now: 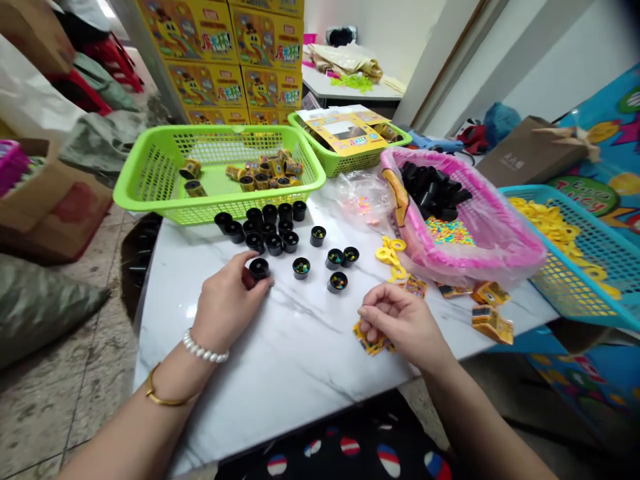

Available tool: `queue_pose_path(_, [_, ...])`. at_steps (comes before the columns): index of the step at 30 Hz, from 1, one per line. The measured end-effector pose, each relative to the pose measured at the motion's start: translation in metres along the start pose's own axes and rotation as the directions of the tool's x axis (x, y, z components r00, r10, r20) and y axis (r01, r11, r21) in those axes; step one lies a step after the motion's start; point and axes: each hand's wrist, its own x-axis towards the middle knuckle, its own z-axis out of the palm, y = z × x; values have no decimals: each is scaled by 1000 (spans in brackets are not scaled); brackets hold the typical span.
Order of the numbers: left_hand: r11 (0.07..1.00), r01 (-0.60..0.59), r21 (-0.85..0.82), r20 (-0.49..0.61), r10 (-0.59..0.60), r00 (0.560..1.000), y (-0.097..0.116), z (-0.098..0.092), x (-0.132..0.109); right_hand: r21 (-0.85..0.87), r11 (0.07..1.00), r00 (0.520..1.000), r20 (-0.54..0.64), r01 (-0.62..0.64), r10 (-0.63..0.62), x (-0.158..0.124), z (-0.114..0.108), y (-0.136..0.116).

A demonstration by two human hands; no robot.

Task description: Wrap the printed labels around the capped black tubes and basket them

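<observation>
My left hand [233, 293] has its thumb and fingers around a small black cup [259, 268] standing on the white table. Behind it several black cups [270, 230] are grouped in front of the green basket. To its right are several cups with coloured beads inside, one of them a bead-filled cup [301, 268] in the middle. My right hand [395, 320] is closed, fingertips pinched together, above a stack of yellow printed labels [371, 341] near the front edge; what is between the fingertips, if anything, is too small to tell.
A green basket [220, 208] holds wrapped yellow cups. A pink basket [480, 263] has black parts and coloured beads. Yellow rings [390, 253] lie beside it. At the right are a blue basket [590, 293] and yellow label bundles [493, 323]. Yellow boxes [220, 87] stand behind.
</observation>
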Motion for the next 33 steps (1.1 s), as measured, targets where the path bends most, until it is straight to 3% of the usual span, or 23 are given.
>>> queue_pose_path(3, [1000, 20, -18, -157, -22, 987, 8, 0, -7, 101, 995, 1000, -17, 12, -11, -1, -1, 0])
queue_pose_path(6, [999, -37, -23, -322, 28, 946, 21, 5, -20, 155, 988, 1000, 8, -7, 6, -8, -4, 3])
queue_pose_path(11, [982, -187, -20, -131, 183, 974, 43, 19, -22, 224, 968, 985, 154, -115, 82, -30, -2, 6])
queue_pose_path(17, [991, -130, -36, -4, 130, 991, 49, 31, 1, 332, 929, 976, 192, -163, 103, -36, 4, 14])
queue_pose_path(21, [990, -126, -64, 6, 127, 992, 50, 32, 2, 310, 933, 973, 192, -184, 128, -32, 4, 18])
queue_pose_path(25, [981, -175, -87, 72, 181, 981, 51, 21, -21, 310, 933, 972, 200, -185, 126, -32, 6, 16])
queue_pose_path(29, [921, -285, -266, 153, 333, 931, 48, 13, -58, 298, 941, 973, 204, -163, 104, -31, 9, 15])
queue_pose_path(33, [885, -219, -410, 224, 331, 917, 46, 17, -75, 264, 952, 974, 205, -153, 100, -26, 14, 15])
